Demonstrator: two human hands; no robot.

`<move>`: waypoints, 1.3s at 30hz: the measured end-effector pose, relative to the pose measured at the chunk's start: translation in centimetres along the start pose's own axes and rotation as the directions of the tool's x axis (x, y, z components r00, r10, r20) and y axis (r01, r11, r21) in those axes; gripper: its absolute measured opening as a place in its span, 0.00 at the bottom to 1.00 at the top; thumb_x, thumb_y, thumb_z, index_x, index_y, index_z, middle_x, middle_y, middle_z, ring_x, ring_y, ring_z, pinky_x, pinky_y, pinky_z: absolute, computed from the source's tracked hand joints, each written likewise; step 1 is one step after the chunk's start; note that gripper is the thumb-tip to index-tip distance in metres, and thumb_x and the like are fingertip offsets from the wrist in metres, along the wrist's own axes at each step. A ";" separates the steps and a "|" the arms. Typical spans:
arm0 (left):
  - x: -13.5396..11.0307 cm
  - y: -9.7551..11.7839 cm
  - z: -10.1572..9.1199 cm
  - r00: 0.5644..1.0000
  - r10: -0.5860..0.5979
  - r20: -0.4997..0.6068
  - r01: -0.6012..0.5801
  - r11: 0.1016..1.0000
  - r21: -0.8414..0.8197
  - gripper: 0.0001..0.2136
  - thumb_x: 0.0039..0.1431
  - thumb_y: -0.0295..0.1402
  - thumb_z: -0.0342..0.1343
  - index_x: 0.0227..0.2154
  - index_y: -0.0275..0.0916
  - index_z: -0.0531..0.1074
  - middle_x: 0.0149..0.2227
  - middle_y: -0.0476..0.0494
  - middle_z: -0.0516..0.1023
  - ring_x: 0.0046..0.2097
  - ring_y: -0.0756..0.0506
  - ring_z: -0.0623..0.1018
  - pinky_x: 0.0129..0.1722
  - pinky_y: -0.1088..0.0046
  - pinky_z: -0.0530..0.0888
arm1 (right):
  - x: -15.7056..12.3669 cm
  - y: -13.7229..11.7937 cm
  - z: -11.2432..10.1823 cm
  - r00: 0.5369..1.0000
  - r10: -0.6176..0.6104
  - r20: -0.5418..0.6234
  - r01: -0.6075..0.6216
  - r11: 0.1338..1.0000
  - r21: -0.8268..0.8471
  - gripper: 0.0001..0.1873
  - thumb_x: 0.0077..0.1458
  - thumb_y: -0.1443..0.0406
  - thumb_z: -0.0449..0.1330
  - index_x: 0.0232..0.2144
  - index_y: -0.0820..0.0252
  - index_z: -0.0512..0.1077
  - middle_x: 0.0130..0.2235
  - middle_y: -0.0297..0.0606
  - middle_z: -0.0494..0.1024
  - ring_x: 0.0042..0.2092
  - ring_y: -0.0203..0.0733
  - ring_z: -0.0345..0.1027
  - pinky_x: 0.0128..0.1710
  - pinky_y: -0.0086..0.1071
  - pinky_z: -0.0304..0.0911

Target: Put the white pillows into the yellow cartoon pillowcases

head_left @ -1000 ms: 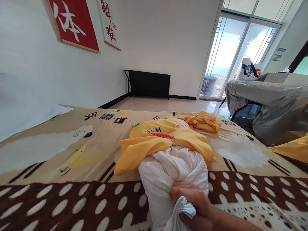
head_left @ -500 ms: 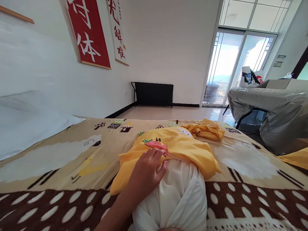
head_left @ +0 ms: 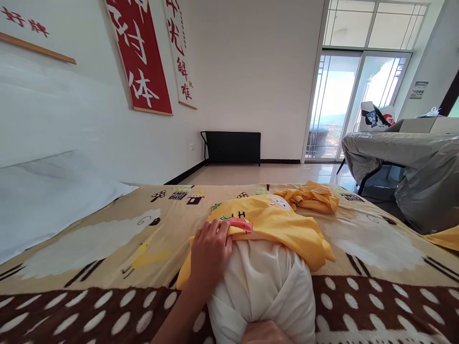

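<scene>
A white pillow (head_left: 265,286) lies lengthwise in front of me, its far end inside the open mouth of a yellow pillowcase (head_left: 279,227) printed with a carrot and a white face. My left hand (head_left: 211,253) has its fingers curled over the left side of the case's opening, gripping the cloth. At the bottom edge my right hand (head_left: 265,333) is closed on the pillow's near end; only its back shows, and the fingers are hidden in the folds.
A bunched yellow cloth (head_left: 311,197) lies beyond the case on the patterned blanket (head_left: 86,243). More yellow fabric (head_left: 444,237) shows at the right edge. A white pillow (head_left: 60,196) rests at the left. A plastic-covered table (head_left: 405,143) stands at the right.
My left hand has shifted left along the case's opening and pulled its edge. My right hand has come further into view at the bottom. The camera has tilted slightly up.
</scene>
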State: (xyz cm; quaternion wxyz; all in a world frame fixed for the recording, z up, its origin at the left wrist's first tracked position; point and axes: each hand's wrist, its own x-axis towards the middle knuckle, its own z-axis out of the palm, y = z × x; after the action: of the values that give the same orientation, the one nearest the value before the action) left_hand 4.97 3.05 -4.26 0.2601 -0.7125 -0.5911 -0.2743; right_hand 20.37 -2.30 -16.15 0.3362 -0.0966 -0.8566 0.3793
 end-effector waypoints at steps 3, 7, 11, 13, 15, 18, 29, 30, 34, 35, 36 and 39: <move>0.0 -0.5 -0.5 0.993 -0.014 -0.116 0.018 0.999 0.035 0.07 0.57 0.26 0.49 0.35 0.36 0.72 0.35 0.39 0.74 0.40 0.38 0.72 0.41 0.61 0.68 | 0.2 -1.3 -0.8 0.998 0.018 -0.066 -0.014 0.998 0.068 0.34 0.53 0.35 0.40 0.15 0.56 0.49 0.16 0.28 0.54 0.19 0.29 0.48 0.17 0.25 0.44; -0.1 -0.2 -1.1 1.000 -0.020 -0.011 0.017 0.970 -0.244 0.08 0.56 0.26 0.47 0.34 0.37 0.71 0.34 0.43 0.76 0.38 0.42 0.74 0.39 0.68 0.68 | 1.2 -5.5 -3.6 0.904 0.264 -0.336 -0.202 0.957 0.207 0.30 0.52 0.39 0.50 0.20 0.59 0.57 0.21 0.30 0.58 0.24 0.30 0.50 0.23 0.25 0.49; 0.1 -0.2 -2.0 0.974 -0.005 0.226 0.109 0.886 -0.451 0.07 0.56 0.29 0.46 0.28 0.39 0.68 0.26 0.49 0.73 0.28 0.48 0.70 0.29 0.73 0.62 | 4.8 -8.7 -6.8 0.699 0.422 -0.577 -0.206 0.892 0.403 0.27 0.46 0.41 0.58 0.23 0.60 0.63 0.25 0.32 0.62 0.28 0.34 0.53 0.28 0.28 0.55; 0.2 -0.6 -2.3 0.963 0.027 0.267 0.112 0.862 -0.494 0.07 0.56 0.31 0.46 0.24 0.39 0.66 0.22 0.51 0.70 0.25 0.49 0.66 0.27 0.74 0.59 | 6.6 -9.0 -8.1 0.704 0.375 -0.603 -0.175 0.914 0.365 0.26 0.48 0.43 0.58 0.22 0.60 0.62 0.24 0.31 0.61 0.28 0.34 0.52 0.28 0.28 0.54; 0.2 -0.9 -2.3 0.960 0.077 0.270 0.083 0.842 -0.534 0.08 0.55 0.32 0.47 0.23 0.39 0.65 0.21 0.52 0.68 0.24 0.50 0.64 0.27 0.74 0.57 | 7.6 -8.5 -8.9 0.726 0.242 -0.644 -0.170 0.970 0.173 0.22 0.53 0.47 0.56 0.22 0.60 0.63 0.25 0.32 0.63 0.29 0.35 0.54 0.31 0.29 0.54; 0.0 -0.9 -2.0 0.955 0.114 0.273 0.058 0.834 -0.549 0.08 0.55 0.33 0.48 0.22 0.39 0.64 0.21 0.51 0.68 0.24 0.50 0.62 0.27 0.74 0.55 | 7.4 -6.7 -9.5 0.759 0.056 -0.648 -0.204 0.967 -0.155 0.19 0.58 0.52 0.52 0.24 0.60 0.64 0.29 0.34 0.68 0.33 0.36 0.58 0.36 0.30 0.54; 0.3 0.1 -0.7 0.930 -0.168 0.327 0.291 0.881 -0.374 0.08 0.58 0.35 0.45 0.25 0.40 0.63 0.22 0.47 0.71 0.25 0.47 0.67 0.27 0.72 0.55 | 6.0 -3.3 -6.6 0.773 0.264 -0.577 -0.378 0.922 -0.085 0.22 0.59 0.52 0.50 0.21 0.60 0.59 0.23 0.30 0.64 0.27 0.32 0.52 0.28 0.28 0.48; 0.3 0.2 -0.8 0.930 -0.154 0.333 0.271 0.901 -0.340 0.09 0.58 0.35 0.47 0.24 0.40 0.63 0.22 0.46 0.71 0.25 0.47 0.67 0.27 0.72 0.54 | 6.1 -3.1 -6.4 0.786 0.301 -0.540 -0.370 0.929 -0.022 0.22 0.59 0.51 0.50 0.21 0.60 0.60 0.23 0.30 0.65 0.27 0.32 0.53 0.28 0.28 0.49; -0.1 1.1 -1.1 0.944 -0.081 0.319 0.203 0.907 -0.368 0.12 0.55 0.34 0.51 0.19 0.39 0.59 0.21 0.47 0.69 0.25 0.48 0.66 0.27 0.72 0.53 | 6.7 -2.2 -6.9 0.782 0.369 -0.502 -0.282 0.928 0.243 0.21 0.55 0.48 0.54 0.25 0.60 0.68 0.27 0.34 0.70 0.30 0.36 0.60 0.33 0.30 0.59; -0.3 1.4 -1.2 0.954 -0.071 0.293 0.192 0.892 -0.409 0.12 0.55 0.33 0.51 0.18 0.39 0.57 0.21 0.48 0.68 0.25 0.49 0.65 0.27 0.72 0.54 | 6.6 -2.0 -7.2 0.771 0.368 -0.520 -0.263 0.927 0.267 0.21 0.54 0.48 0.55 0.27 0.59 0.70 0.28 0.35 0.72 0.32 0.38 0.63 0.36 0.32 0.62; -0.5 1.6 -1.2 0.966 -0.061 0.253 0.174 0.874 -0.454 0.13 0.54 0.32 0.51 0.18 0.39 0.56 0.20 0.49 0.67 0.24 0.49 0.65 0.27 0.73 0.55 | 6.5 -1.8 -7.5 0.762 0.355 -0.542 -0.252 0.933 0.257 0.21 0.54 0.47 0.54 0.29 0.58 0.71 0.29 0.35 0.73 0.34 0.40 0.64 0.39 0.35 0.63; -1.2 2.1 -1.3 0.997 -0.013 0.070 0.051 0.817 -0.574 0.13 0.53 0.28 0.51 0.18 0.39 0.53 0.21 0.50 0.65 0.26 0.50 0.64 0.28 0.74 0.57 | 5.7 -1.2 -8.5 0.759 0.269 -0.594 -0.241 0.962 0.127 0.20 0.56 0.48 0.54 0.30 0.55 0.74 0.29 0.37 0.74 0.37 0.43 0.66 0.44 0.39 0.64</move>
State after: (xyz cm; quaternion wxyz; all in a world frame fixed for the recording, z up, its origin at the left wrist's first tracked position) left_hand 6.73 0.94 -4.24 0.0093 -0.7561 -0.5004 -0.4216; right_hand 21.67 4.23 -8.23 0.5395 -0.3212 -0.6743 0.3888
